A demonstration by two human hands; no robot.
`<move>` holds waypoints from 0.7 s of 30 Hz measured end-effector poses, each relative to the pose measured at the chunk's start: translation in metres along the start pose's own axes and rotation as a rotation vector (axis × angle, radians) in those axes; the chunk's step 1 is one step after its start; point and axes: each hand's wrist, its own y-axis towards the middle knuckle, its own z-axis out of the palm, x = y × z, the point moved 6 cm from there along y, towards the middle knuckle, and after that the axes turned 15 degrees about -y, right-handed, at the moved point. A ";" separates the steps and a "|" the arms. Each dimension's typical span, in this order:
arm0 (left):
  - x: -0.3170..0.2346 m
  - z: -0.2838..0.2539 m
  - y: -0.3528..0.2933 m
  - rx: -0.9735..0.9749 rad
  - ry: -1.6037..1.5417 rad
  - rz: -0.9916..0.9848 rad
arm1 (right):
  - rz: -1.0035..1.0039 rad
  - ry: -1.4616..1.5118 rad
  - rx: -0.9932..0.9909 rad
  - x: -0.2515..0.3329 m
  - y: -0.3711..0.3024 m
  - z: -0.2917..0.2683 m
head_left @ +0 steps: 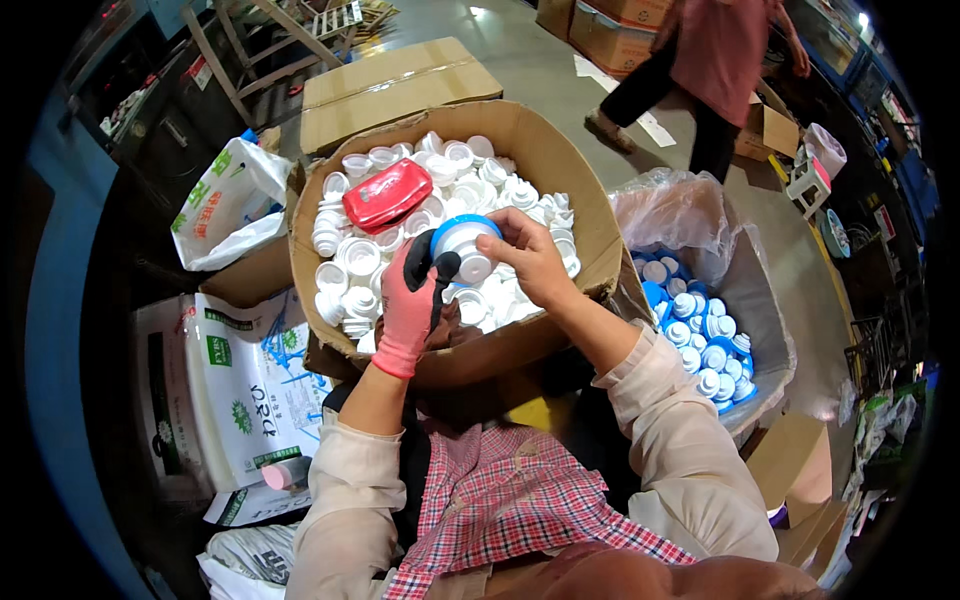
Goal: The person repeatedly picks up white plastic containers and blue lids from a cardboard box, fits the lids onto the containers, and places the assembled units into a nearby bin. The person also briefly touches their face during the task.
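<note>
A white plastic cap with a blue rim (466,248) is held between my two hands above a large open cardboard box (585,200). My left hand (405,305), in a pink and black glove, closes round its left side, with the thumb at its lower edge. The bare fingers of my right hand (530,258) pinch the cap from the right, thumb on the white part. Beneath them, many loose white plastic caps (358,256) fill the box. A shiny red pouch (388,194) lies on top of these caps, just beyond my left hand.
At the right stands a plastic-lined box (775,350) holding blue and white caps (712,355). A closed carton (400,90) sits behind the main box. White printed sacks (225,375) and a plastic bag (235,205) are at the left. A person (715,70) walks at the far right.
</note>
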 end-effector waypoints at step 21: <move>0.004 0.032 0.005 0.154 -0.056 -0.166 | 0.108 -0.185 0.033 -0.030 -0.007 -0.035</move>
